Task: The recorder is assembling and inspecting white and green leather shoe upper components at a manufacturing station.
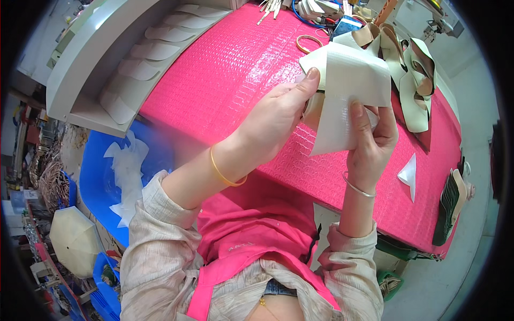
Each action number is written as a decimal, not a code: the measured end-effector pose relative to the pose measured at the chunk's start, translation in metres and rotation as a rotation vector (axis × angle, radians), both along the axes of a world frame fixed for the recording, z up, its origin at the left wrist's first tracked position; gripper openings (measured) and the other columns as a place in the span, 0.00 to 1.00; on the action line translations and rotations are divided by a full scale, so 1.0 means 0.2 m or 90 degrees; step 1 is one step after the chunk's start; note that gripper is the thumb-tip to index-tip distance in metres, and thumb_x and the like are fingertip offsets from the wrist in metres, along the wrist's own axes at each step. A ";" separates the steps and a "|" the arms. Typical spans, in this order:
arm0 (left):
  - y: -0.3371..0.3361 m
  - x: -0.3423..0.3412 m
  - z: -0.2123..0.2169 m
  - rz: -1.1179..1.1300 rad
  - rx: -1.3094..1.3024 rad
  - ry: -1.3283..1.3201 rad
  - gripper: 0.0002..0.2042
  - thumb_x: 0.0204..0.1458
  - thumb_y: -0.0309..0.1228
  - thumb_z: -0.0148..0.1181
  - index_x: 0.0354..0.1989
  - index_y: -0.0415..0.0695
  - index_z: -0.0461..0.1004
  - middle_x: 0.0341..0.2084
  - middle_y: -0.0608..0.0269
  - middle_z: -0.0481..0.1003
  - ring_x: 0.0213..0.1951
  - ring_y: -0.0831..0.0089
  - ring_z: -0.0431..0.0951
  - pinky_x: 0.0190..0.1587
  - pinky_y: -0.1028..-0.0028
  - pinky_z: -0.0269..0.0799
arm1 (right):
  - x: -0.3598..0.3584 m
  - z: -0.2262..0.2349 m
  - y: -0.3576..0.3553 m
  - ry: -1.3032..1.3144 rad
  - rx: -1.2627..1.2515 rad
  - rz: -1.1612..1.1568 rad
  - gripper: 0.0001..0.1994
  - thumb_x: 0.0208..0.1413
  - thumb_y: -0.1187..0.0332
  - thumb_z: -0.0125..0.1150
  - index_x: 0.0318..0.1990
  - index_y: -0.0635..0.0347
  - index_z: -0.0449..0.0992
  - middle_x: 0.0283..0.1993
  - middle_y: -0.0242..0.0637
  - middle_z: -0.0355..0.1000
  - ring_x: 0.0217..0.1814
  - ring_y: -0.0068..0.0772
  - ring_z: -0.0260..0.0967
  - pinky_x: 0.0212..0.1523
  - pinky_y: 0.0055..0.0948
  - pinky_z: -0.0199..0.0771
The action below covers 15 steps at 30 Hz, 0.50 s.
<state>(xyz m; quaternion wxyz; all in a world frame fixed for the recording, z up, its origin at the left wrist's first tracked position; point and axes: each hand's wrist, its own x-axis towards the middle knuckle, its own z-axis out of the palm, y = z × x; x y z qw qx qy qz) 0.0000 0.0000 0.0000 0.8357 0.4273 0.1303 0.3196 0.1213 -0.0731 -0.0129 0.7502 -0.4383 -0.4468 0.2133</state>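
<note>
Nearest the camera, a pink apron (251,230) is covering the person's front, and rolled beige sleeves (155,241) are leaving both forearms bare. A yellow bangle (229,184) is circling the left wrist, and a silver-coloured bracelet (358,191) is circling the right. Ahead of these, the left hand (273,120) is gripping a pale green piece (315,60) along its near edge, with the thumb pressing on top; the remaining left fingers are mostly hidden underneath. The right hand (376,136) is pinching a glossy white sheet (356,72) between the thumb and the fingers behind it. This sheet is bending over itself above the counter (214,80), its upper part lying against the pale green piece and its lower part hanging toward the person. To the left, a blue bin (95,166) is holding crumpled white scraps (128,171). On the right side of the counter, a white triangular scrap (408,175) is lying near a stack of dark, sole-shaped pieces (445,211). Farther out, a grey curved housing (75,75) is sheltering a row of white pieces (160,52), a tan ring (309,37) is resting beyond the hands, and looped cream strips (415,104) are piling up at right.
</note>
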 end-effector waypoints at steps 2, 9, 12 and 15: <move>-0.01 0.01 0.01 0.032 -0.003 -0.011 0.22 0.57 0.45 0.40 0.44 0.35 0.65 0.36 0.59 0.71 0.38 0.79 0.69 0.45 0.77 0.62 | 0.00 0.01 0.00 -0.014 0.002 -0.006 0.19 0.48 0.75 0.59 0.50 0.65 0.67 0.39 0.35 0.71 0.37 0.19 0.66 0.36 0.17 0.68; -0.01 -0.03 -0.01 0.035 -0.011 -0.048 0.21 0.56 0.44 0.43 0.40 0.34 0.69 0.30 0.61 0.72 0.34 0.80 0.70 0.40 0.78 0.64 | -0.04 0.02 0.02 -0.026 -0.029 -0.031 0.18 0.48 0.75 0.59 0.49 0.66 0.68 0.37 0.34 0.71 0.37 0.18 0.66 0.36 0.18 0.68; 0.00 -0.03 0.00 0.052 0.180 0.077 0.18 0.55 0.40 0.48 0.33 0.34 0.72 0.24 0.62 0.73 0.27 0.79 0.71 0.33 0.78 0.68 | -0.03 0.02 0.02 -0.051 -0.040 -0.014 0.23 0.47 0.75 0.60 0.52 0.65 0.64 0.40 0.36 0.70 0.37 0.20 0.67 0.37 0.19 0.68; 0.09 0.01 0.06 0.059 0.164 0.116 0.13 0.52 0.35 0.53 0.34 0.35 0.73 0.28 0.62 0.74 0.28 0.80 0.74 0.33 0.81 0.69 | -0.06 0.00 0.02 -0.094 -0.011 -0.060 0.29 0.46 0.76 0.60 0.57 0.63 0.57 0.47 0.40 0.66 0.39 0.24 0.69 0.38 0.19 0.70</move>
